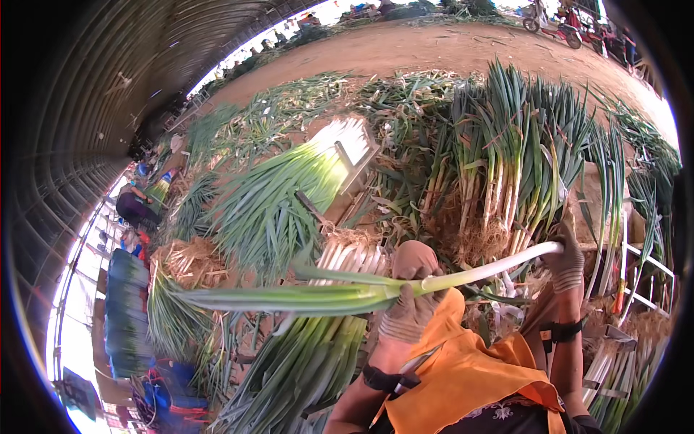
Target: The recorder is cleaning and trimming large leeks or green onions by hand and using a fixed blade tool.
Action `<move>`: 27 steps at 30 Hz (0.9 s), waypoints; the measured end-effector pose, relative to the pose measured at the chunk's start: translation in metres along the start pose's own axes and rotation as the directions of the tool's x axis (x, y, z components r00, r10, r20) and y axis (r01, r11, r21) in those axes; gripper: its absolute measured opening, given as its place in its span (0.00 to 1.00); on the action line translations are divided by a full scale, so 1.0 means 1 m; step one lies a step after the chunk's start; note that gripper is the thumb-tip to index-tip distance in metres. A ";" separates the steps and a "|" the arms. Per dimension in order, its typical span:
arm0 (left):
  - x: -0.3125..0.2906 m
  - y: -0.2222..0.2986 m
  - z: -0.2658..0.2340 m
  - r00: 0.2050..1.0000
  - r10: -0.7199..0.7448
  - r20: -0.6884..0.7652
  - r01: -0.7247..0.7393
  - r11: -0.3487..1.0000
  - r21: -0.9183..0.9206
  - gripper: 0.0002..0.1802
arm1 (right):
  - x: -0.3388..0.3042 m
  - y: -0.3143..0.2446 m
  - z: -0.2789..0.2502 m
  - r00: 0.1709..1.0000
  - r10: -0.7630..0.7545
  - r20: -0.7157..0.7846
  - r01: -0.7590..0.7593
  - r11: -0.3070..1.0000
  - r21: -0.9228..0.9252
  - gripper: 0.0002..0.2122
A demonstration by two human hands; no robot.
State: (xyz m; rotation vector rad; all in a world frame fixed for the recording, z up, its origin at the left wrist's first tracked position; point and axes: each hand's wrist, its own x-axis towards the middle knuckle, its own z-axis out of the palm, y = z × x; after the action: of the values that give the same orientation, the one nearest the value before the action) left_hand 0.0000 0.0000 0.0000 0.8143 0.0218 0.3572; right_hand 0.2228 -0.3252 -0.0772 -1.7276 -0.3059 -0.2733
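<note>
Dirt floor [434, 47] beyond; left grip [407, 312], right grip [567, 259] both clamped around leek [369, 291].

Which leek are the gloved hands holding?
The long leek stretched sideways between the left hand and right hand; the bunched leeks around it stand or lie out of their grip.

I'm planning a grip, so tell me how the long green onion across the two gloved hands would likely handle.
The white shank is probably fairly stiff: it spans the gap between left hand and right hand without sagging. The leaves would likely flex, being long and tapering. The shank's smooth surface might slip in a loose grip.
</note>
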 end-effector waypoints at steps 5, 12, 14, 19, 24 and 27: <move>-0.023 0.017 0.026 0.879 -0.450 0.160 0.466 0.740 -0.485 0.24 | 0.016 -0.050 0.016 0.912 0.409 0.032 -0.199 0.373 0.906 0.35; -0.001 0.028 0.032 0.862 -0.485 0.150 0.264 0.680 0.684 0.27 | -0.005 -0.080 -0.010 0.999 0.039 -0.020 -0.041 0.993 -0.114 0.39; 0.024 0.015 0.023 0.856 0.032 0.516 -0.517 0.081 0.852 0.24 | -0.011 -0.096 -0.013 0.992 0.126 0.008 -0.118 0.946 -0.302 0.38; 0.052 -0.010 0.026 0.600 -0.798 0.062 -0.235 -0.101 0.967 0.19 | -0.010 -0.066 -0.038 0.988 -0.100 -0.117 0.060 0.949 -0.309 0.36; 0.022 -0.035 0.037 0.435 -0.886 0.162 0.134 0.241 0.961 0.15 | -0.009 -0.032 -0.042 0.901 0.289 -0.324 -0.238 0.953 0.187 0.29; -0.001 -0.057 0.051 0.473 -0.881 0.004 0.283 0.156 0.946 0.12 | -0.014 0.014 -0.020 0.880 0.308 -0.361 -0.386 0.907 -0.166 0.11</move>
State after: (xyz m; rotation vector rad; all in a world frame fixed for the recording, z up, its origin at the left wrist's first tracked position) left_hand 0.0244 -0.0724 -0.0059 1.8601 -0.0317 -0.9124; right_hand 0.2147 -0.3480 -0.0914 -1.8948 0.2962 -0.3332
